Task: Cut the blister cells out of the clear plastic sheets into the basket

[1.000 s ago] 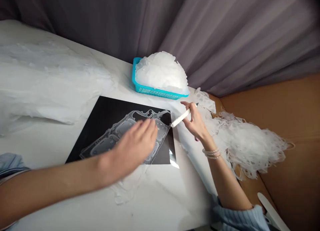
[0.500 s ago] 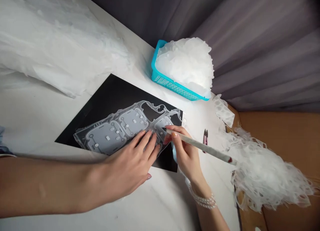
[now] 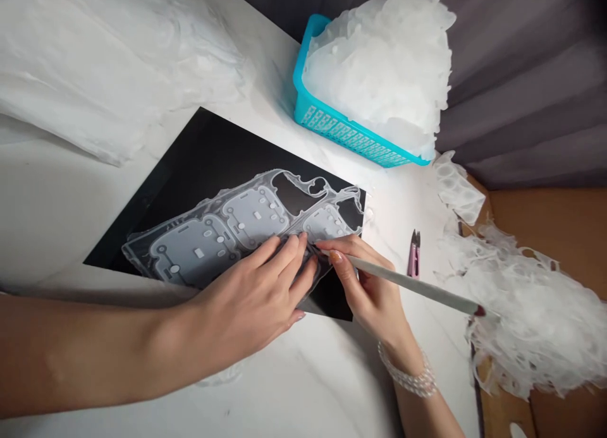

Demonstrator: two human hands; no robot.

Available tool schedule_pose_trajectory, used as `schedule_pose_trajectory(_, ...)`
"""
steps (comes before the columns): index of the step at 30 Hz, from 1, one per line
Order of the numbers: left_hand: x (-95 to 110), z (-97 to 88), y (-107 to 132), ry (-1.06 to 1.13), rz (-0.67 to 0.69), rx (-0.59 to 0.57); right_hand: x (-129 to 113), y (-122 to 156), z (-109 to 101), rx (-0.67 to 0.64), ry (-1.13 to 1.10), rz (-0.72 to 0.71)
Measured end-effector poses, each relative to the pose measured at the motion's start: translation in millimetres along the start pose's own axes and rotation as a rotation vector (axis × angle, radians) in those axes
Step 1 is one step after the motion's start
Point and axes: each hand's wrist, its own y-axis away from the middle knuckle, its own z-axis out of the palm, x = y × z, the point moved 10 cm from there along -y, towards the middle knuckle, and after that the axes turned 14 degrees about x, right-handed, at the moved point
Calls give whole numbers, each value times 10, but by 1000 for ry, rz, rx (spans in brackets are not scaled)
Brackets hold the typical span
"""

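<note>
Lying on black mat [image 3: 203, 147]: translucent moulded sheet [image 3: 232, 226], presumably light, pliable, slippery, tearable at thin webs [image 3: 310, 210]; best held by solid panels [image 3: 258, 213]. Left grip [image 3: 265, 286] spread flat over it; right grip [image 3: 367, 286] pinching pen-shaped tool [image 3: 412, 283].

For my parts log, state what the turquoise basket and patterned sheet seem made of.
Turquoise basket: probably plastic, smooth with slight sheen; evenly colored, pierced wall. Patterned sheet: likely soft plastic or silicone, translucent, since the black mat shows through.

Hand passage: table strip [image 3: 272, 103] between black mat [image 3: 190, 160] and basket [image 3: 351, 134]. Obstacles: heaped basket beyond mat; pen [image 3: 412, 283] slanting rightward from right hand [image 3: 372, 292]; snips [image 3: 414, 255] just beyond pen.
</note>
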Motion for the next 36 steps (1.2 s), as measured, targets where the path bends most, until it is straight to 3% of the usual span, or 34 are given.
schedule_pose_trajectory(10, -5, -10, -37, -52, 26, 10, -120, -6, 49, 2, 77, -84)
schedule_pose_trajectory(16, 8, -23, -1, -77, 18, 13, -160, 133, -1, -4, 115, -128)
schedule_pose_trajectory(23, 7, 6, 1, -75, -8, 14, -208, 235, 142, 50, 232, -378)
schedule_pose_trajectory(26, 12, 17, 15, -65, -22, 23, -194, 236, 206, 45, 340, -421)
schedule_pose_trajectory(36, -3, -15, 14, -17, -43, 103, -344, 180, 330, -134, 488, -500)
